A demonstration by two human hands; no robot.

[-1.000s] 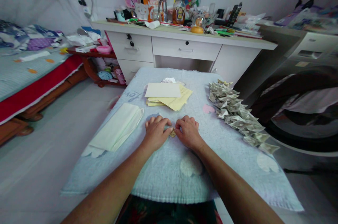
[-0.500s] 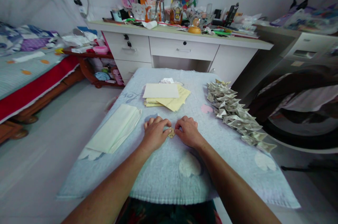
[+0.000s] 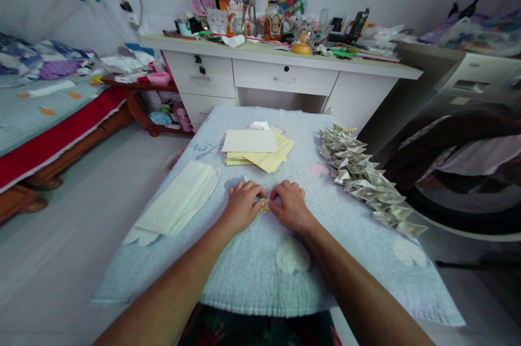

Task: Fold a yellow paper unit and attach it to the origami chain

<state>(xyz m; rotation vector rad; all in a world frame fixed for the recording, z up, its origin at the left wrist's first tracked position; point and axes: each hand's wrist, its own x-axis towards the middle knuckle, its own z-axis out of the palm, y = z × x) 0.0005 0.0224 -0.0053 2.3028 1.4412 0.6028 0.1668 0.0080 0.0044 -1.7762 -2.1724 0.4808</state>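
**Rows of folded paper pieces [image 3: 358, 177] done, one still in hand**

A small patterned paper piece [image 3: 264, 207] is pinched between the thumbs and forefingers of the left hand [image 3: 243, 202] and right hand [image 3: 290, 202], mid-cloth [image 3: 244, 275]. It seems unfinished. Yellow sheets [image 3: 281, 153] are left flat beyond.

Bare hands [image 3: 244, 202], bare forearms [image 3: 328, 248], dark red-patterned clothing [image 3: 264, 329]

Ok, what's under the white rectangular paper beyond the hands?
Yellow paper sheets show past the near and right edges of the white rectangular paper. The rest beneath is covered, so I can't tell how far they extend or what else lies there.
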